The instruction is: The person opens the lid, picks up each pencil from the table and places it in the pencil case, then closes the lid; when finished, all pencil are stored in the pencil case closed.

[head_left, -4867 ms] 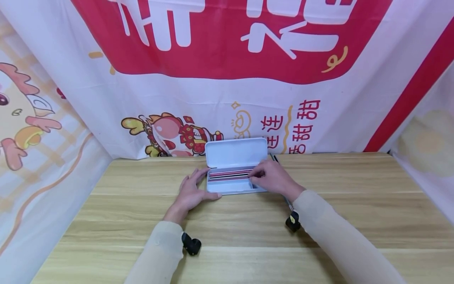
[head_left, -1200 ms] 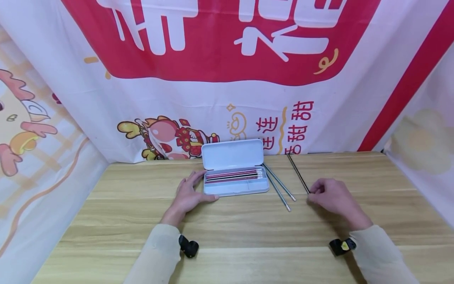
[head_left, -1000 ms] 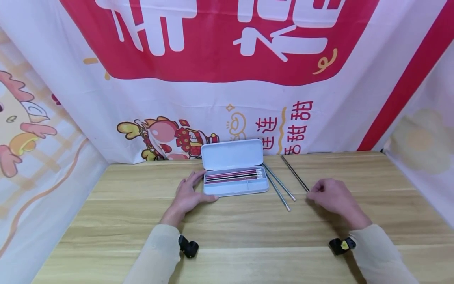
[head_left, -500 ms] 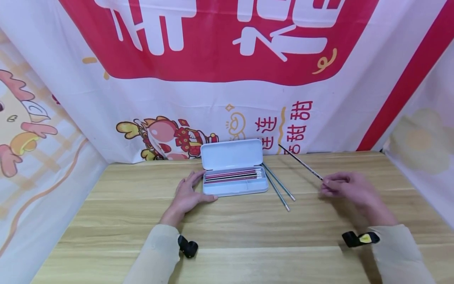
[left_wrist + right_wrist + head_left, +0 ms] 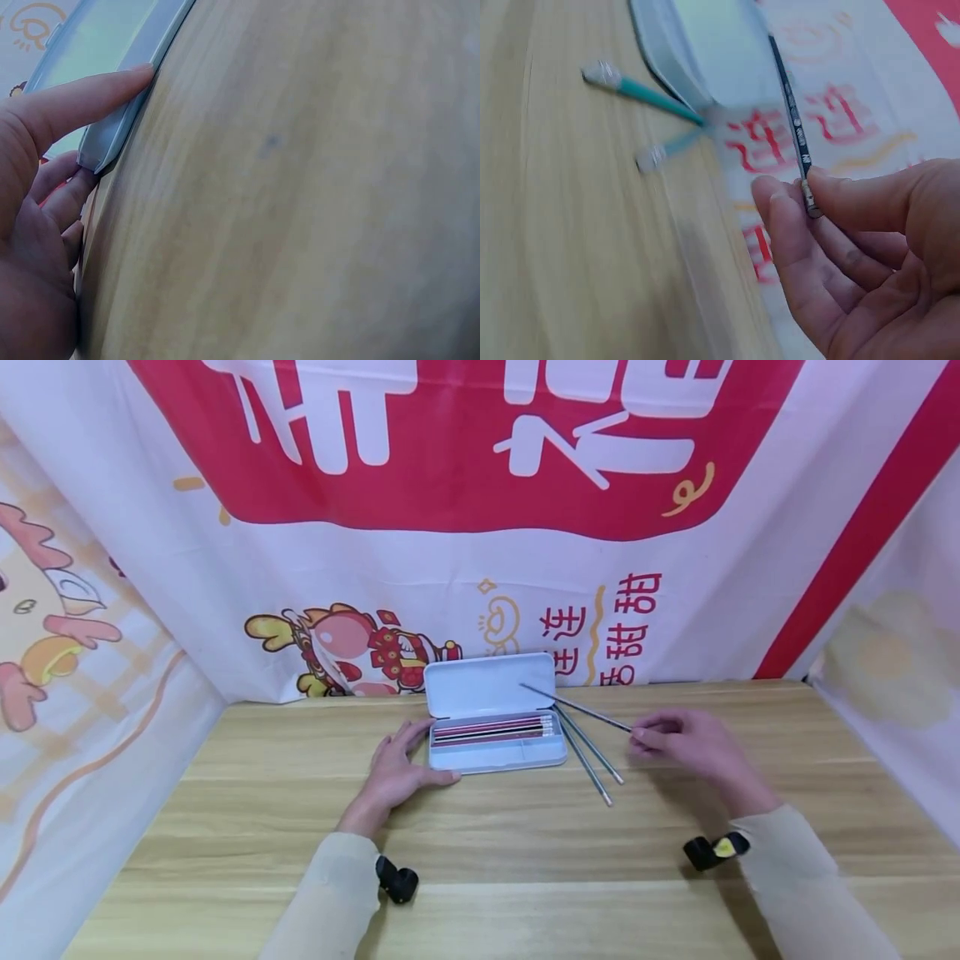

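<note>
A light blue pencil case (image 5: 491,763) lies with its lid raised, several pink, black and maroon pencils (image 5: 491,732) in its tray. My left hand (image 5: 396,777) holds the case's left end, thumb along the front edge and fingers at the left side. In the right wrist view, my right hand (image 5: 855,247) pinches a dark pencil (image 5: 793,120) near its metal-banded end, between thumb and fingers. Raised over the table, this pencil points left, and its far end overlaps the lid in the head view.
Two green pencils (image 5: 591,749) with white erasers lie slanted on the wooden table (image 5: 525,860), right beside the case. Behind the table's back edge hangs a printed red and white cloth (image 5: 480,485).
My right hand lifted the dark pencil off the table, moved right, then swung back left, turning the pencil towards the case. Earlier it was over the tray. My left hand stays at the case.
</note>
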Tool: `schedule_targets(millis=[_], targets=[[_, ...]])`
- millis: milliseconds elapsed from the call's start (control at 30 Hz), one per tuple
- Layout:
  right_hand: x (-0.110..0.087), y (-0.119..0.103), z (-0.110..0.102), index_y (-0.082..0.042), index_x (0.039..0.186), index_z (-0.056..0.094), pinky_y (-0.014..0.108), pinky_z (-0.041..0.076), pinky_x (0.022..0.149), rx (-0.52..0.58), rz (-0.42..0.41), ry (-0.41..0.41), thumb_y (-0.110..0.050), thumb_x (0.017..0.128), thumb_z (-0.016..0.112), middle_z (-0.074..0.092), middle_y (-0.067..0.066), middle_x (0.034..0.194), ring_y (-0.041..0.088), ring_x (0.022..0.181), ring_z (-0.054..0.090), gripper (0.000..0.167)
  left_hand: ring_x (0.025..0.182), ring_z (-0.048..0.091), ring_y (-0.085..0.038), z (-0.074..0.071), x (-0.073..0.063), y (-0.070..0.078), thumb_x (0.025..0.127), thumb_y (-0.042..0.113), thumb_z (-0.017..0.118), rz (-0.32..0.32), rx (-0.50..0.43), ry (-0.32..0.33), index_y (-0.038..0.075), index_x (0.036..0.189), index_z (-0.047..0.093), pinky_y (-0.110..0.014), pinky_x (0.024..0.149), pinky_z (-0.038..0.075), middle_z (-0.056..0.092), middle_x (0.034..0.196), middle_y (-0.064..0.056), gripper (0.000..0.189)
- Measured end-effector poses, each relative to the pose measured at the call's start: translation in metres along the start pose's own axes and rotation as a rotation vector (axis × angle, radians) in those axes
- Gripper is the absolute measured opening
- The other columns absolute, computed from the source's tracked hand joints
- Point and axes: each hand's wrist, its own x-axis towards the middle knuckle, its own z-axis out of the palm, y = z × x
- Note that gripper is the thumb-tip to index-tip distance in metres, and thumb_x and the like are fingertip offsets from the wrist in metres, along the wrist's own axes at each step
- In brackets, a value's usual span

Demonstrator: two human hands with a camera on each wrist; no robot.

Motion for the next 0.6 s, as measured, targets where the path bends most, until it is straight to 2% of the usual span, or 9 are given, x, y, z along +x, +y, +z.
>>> schedule_targets(millis=[233, 600], targets=[[0.030, -0.035, 0.039, -0.010, 0.119, 0.078, 0.031, 0.058, 0.085, -0.096, -0.182, 0.008, -0.022, 0.104, 0.072, 0.079, 0.010, 0.110, 0.024, 0.100, 0.070, 0.021, 0.171, 0.004, -0.030, 0.000, 0.000, 0.001, 0.080, 0.034, 0.096, -0.002, 0.004, 0.004, 0.028, 0.162, 0.046, -0.054, 0.139, -0.007, 0.041, 0.174, -0.004, 0.097], [0.059, -0.058, 0.081, -0.007, 0.110, 0.081, 0.039, 0.060, 0.089, -0.156, -0.316, 0.005, -0.012, 0.101, 0.073, 0.079, 0.009, 0.105, 0.024, 0.098, 0.068, 0.013, 0.171, 0.006, -0.031, 0.000, -0.002, 0.002, 0.078, 0.034, 0.097, 0.003, 0.008, 0.016, 0.028, 0.161, 0.048, -0.055, 0.139, -0.006, 0.042, 0.174, -0.005, 0.097]])
